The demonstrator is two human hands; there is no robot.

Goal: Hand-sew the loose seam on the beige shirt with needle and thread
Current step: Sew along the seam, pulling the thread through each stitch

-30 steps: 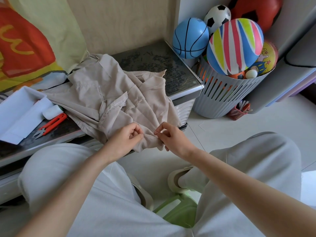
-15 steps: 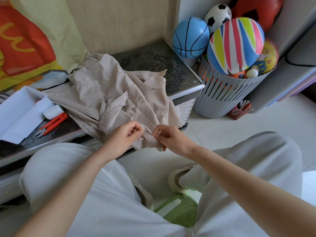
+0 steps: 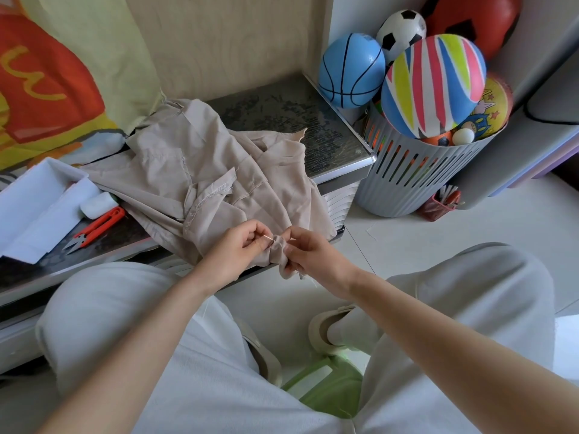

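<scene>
Beige shirt (image 3: 200,170) heaped on the dark table (image 3: 282,111), stitched seam edges showing, one corner hanging off the table's front edge and bunched tight between both hands. Left hand (image 3: 236,249) just off that front edge, thumb and forefinger curled in, pinching the needle (image 3: 268,238), thin shank running from the fingertips into the bunch. Right hand (image 3: 308,252) alongside, also off the front edge, fingers curled, pinching the gathered cloth from the other side. Thread too fine to make out.

On the table's left end: orange snips (image 3: 97,227) lying flat, a white roll (image 3: 97,205) just behind them, an open white box (image 3: 34,198) at the far left. Past the table's right end, down on the floor, a grey slatted basket (image 3: 416,173) piled with balls: blue basketball (image 3: 351,70), striped ball (image 3: 434,86), football (image 3: 401,28) on top. Below the table's front edge, a green stool (image 3: 326,386) between the knees.
</scene>
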